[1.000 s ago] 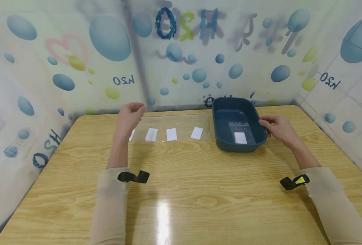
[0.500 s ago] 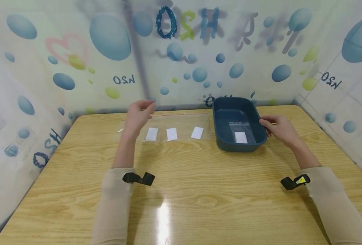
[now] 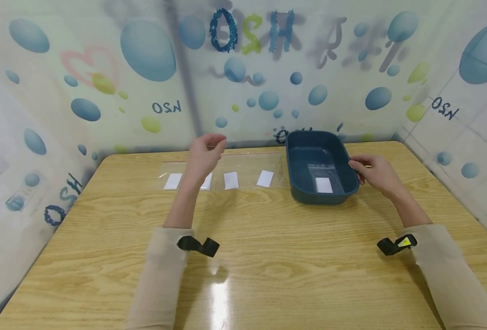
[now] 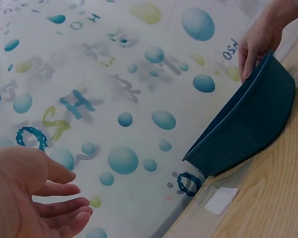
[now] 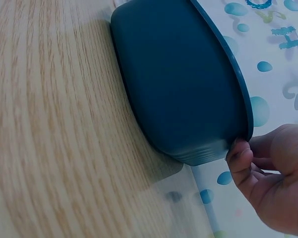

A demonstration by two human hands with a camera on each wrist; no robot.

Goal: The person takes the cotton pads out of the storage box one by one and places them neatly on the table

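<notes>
My left hand hovers over the row of clear zip bags, its fingers loosely bent. In the left wrist view, nothing shows between the thumb and fingers of that hand. My right hand pinches the right rim of a dark blue plastic basin; the right wrist view shows thumb and fingers on its edge. Inside the basin lies a small clear zip bag with a white card. Several bags on the table hold similar white cards; my left forearm partly covers one card.
The wooden table meets a wall printed with blue and green dots right behind the bags and basin. Another wall stands along the right side.
My left hand has moved to the right above the bags, uncovering the leftmost white card. The right hand and basin have stayed where they were.
</notes>
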